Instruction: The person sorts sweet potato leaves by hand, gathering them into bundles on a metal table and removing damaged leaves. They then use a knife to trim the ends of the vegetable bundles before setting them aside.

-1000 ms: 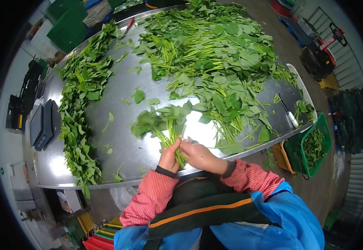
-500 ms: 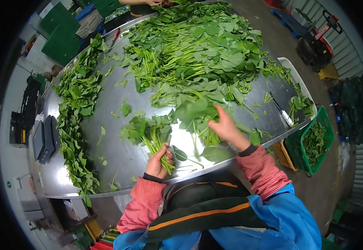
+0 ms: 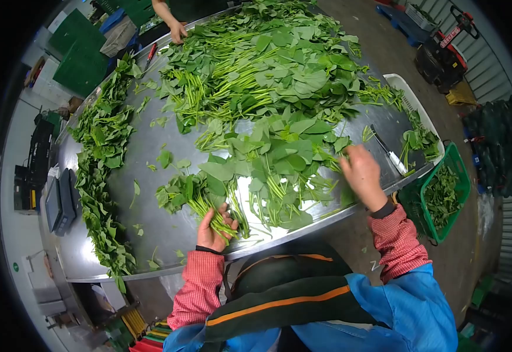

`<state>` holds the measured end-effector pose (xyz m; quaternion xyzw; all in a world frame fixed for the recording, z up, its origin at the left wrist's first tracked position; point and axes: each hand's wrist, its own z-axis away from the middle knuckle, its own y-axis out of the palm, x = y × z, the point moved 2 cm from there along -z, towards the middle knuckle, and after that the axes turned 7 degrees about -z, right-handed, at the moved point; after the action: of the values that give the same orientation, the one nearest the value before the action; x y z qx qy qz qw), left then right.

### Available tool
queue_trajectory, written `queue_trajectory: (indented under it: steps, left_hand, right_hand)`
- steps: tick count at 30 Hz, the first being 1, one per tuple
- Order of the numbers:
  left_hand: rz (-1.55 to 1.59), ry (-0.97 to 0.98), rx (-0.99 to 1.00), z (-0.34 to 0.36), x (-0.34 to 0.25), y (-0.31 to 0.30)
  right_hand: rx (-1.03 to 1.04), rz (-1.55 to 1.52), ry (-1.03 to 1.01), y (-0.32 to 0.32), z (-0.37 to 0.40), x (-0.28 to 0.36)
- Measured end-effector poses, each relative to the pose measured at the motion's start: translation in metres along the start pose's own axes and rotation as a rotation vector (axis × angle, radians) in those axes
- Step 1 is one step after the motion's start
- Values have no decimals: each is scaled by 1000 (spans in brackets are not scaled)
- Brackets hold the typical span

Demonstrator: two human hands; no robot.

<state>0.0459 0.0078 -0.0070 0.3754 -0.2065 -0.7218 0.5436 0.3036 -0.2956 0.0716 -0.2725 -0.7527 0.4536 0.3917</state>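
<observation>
A small bunch of leafy green stems (image 3: 196, 196) lies in my left hand (image 3: 214, 227), the fingers curled round the stem ends just above the table's near edge. My right hand (image 3: 363, 176) hovers at the right side of a loose heap of leafy greens (image 3: 285, 158). Its fingers are bent together against the leaves there, and whatever sits between them is hidden. More cut stems (image 3: 279, 205) spread over the shiny metal table (image 3: 168, 234) between my two hands.
A large pile of greens (image 3: 256, 76) covers the far table, and a row of greens (image 3: 100, 146) runs down the left. A white-handled knife (image 3: 397, 163) lies at right. A green crate (image 3: 444, 199) stands beside the table. Another person's hand (image 3: 177, 31) is at the far edge.
My right hand has moved right, away from the middle heap, where the leaves now lie spread out. My left hand keeps its bunch, slightly lower. The other person's hand has shifted left.
</observation>
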Motion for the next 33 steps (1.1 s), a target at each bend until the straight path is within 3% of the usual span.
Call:
queue_trajectory:
  steps: [1, 2, 6, 9, 12, 15, 20, 31, 33]
  left_hand:
    - [6, -35, 67, -5, 1, -8]
    - [-49, -79, 2, -3, 3, -2]
    - [-81, 4, 138, 9, -6, 19]
    - [-187, 164, 173, 22, -18, 46]
    - [-164, 209, 148, 20, -17, 62]
    - [-164, 216, 132, 11, -2, 74]
    - [-332, 204, 69, 4, 26, 102]
    - [-529, 55, 216, -23, 82, 146]
    - [-519, 66, 202, -25, 84, 140]
  right_hand:
    - [45, -83, -1, 8, 2, 6]
    - [62, -44, -28, 16, 3, 8]
    - [31, 134, -125, 53, 6, -21]
    - [295, -275, 136, 45, -3, -22]
    - [457, -1438, 588, 13, -12, -19]
    - [325, -1113, 603, 47, 6, -44]
    - [392, -1518, 591, 13, 19, -6]
    - [460, -1550, 338, 44, 31, 71]
    - [424, -1395, 260, 45, 32, 73]
